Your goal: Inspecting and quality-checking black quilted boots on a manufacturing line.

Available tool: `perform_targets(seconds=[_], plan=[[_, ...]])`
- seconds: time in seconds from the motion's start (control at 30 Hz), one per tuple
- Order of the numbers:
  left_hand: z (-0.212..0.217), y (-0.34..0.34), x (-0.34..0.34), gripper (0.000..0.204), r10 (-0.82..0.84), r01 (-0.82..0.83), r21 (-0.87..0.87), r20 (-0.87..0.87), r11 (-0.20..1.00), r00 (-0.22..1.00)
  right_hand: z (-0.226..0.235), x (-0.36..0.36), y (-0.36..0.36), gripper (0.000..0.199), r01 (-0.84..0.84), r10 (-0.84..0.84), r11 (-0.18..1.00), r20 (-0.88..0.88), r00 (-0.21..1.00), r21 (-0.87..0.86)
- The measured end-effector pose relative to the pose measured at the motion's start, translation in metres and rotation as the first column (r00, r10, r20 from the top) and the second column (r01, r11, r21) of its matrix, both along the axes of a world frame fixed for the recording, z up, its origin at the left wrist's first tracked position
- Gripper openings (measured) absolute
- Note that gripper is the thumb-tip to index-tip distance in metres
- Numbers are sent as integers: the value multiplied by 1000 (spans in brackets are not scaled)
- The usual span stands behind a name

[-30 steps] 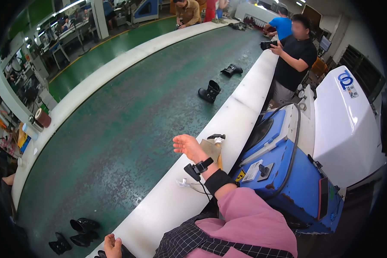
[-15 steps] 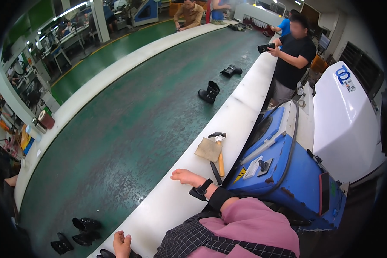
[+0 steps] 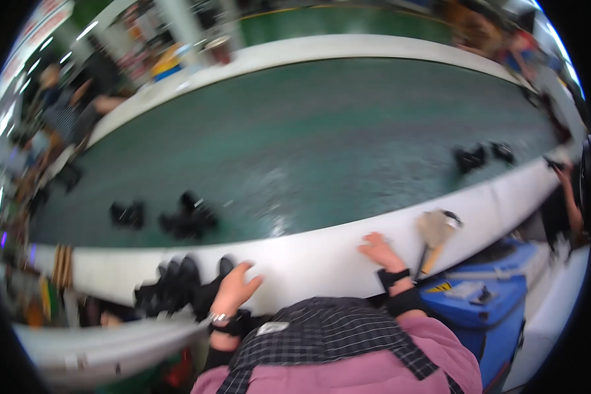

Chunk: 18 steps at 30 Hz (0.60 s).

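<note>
Black, round-toed boots (image 3: 182, 281) crowd the smooth white ledge (image 3: 315, 269) beside the loosely open, seemingly empty left hand (image 3: 235, 291); the half-open right hand (image 3: 379, 251) holds nothing. A leftward knock could topple them.

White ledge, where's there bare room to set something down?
The white ledge is bare between the left grip and right grip, and again beyond the hammer, toward the far right. It's crowded left of the left grip, where black boots cluster, and right of the right grip, where the tan pad and hammer lie.
</note>
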State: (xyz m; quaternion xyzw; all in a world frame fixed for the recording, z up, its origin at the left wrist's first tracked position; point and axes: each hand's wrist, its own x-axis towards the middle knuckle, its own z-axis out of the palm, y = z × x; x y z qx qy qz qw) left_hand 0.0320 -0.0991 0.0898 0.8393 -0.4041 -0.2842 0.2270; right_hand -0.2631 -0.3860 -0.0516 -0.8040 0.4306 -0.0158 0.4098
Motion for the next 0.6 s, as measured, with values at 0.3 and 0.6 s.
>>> perform_targets(seconds=[0.3,0.6], plan=[[7,15,-34,49,9,-4,45,-103,999,995,19,5,-1,52,-11,21,995,-104,994,99],[19,64,-33,37,81,-99,-103,-164,990,983,21,14,5,50,-73,76,997,-153,985,25]])
